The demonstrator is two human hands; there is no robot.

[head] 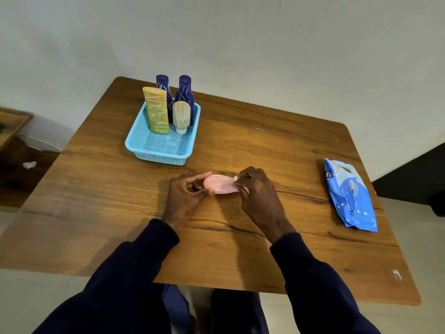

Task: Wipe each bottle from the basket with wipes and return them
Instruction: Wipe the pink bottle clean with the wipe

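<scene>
Head view. At the centre of the frame the pink bottle lies on its side between both hands, low over the wooden table. I cannot tell whether it rests on the wood.

My left hand pinches its rounded end, with thumb and fingers curled round it. My right hand is clenched over the other end. A scrap of white shows under those fingers, which I take for a wipe.

I judge the bottle small, light and smooth-skinned plastic, likely slick once damp and perhaps a little squeezable in the middle. I would keep hold at the ends, where it should be stiffer, and pinch firmly but without crushing.

In the upper middle of the frame, left of centre, sits the blue basket. A yellow tube, two dark blue bottles and a cream bottle stand at its far end, all scrawled with pale marks. Its near half looks free for the return.

The blue wipes pack lies at the right of the frame, well apart from the hands.
</scene>
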